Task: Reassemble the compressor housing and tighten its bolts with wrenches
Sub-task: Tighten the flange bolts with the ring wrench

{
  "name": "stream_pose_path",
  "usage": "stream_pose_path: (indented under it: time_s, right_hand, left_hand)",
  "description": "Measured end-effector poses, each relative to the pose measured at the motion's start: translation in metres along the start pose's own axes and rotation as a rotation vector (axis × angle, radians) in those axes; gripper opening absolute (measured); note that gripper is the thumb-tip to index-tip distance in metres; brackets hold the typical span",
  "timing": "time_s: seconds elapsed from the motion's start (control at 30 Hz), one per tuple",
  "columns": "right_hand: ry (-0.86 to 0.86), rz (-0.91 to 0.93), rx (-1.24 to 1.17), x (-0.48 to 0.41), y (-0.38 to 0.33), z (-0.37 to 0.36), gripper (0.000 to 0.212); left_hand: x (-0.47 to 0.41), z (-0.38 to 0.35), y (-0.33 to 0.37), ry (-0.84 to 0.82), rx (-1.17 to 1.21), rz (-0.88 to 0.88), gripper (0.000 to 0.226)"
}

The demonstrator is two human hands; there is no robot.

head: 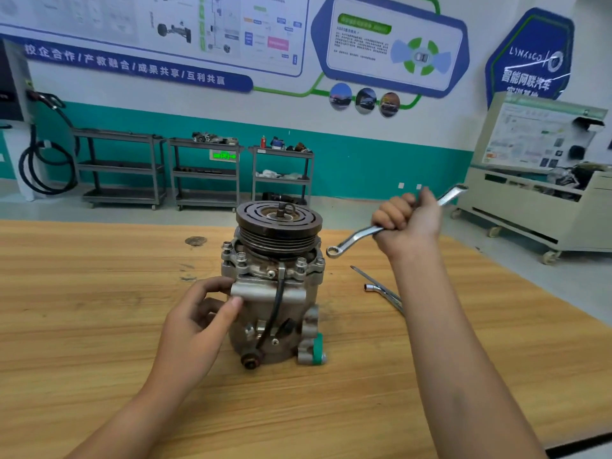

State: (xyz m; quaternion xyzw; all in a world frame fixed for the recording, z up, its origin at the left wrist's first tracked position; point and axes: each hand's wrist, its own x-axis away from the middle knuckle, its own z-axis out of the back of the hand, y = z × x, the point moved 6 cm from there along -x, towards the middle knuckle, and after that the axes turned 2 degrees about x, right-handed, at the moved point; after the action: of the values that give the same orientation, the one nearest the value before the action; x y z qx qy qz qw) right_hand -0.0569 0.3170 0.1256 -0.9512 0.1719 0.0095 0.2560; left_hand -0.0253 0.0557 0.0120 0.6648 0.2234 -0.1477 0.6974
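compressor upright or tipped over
Upright: the compressor stands on end on the table, pulley facing up, left hand holding its side.

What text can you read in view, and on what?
"校企合作 / 产教融合 / 成果共享 / 互利共赢": blue wall banner.
"LYNK&CO", "智能网联汽车": blue hexagonal sign.
Too small to read: wall posters, trainer board.
No legible marking on the compressor or the wrench.
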Motion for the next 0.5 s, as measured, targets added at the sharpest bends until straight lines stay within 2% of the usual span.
stream_pose_path:
  time_s: [0.13, 0.33, 0.4, 0.5]
  right_hand:
    - [0.052, -0.141, -0.033, -0.015, 0.027, 0.013, 0.047]
    - [0.056, -0.325, 0.081, -0.033, 0.047, 0.007, 0.045]
    - [0.064, -0.351, 0.085, -0.035, 0.053, 0.011, 0.048]
    - [0.104, -0.324, -0.052, -0.032, 0.055, 0.029, 0.058]
  left_hand:
    - [0.000, 0.000, 0.000, 0.001, -0.007, 0.005, 0.035]
    - [0.000, 0.000, -0.001, 0.009, -0.002, 0.012, 0.034]
    - [0.000, 0.000, -0.002, 0.011, 0.009, 0.018, 0.031]
    - [0.000, 0.000, -0.003, 0.013, 0.012, 0.017, 0.026]
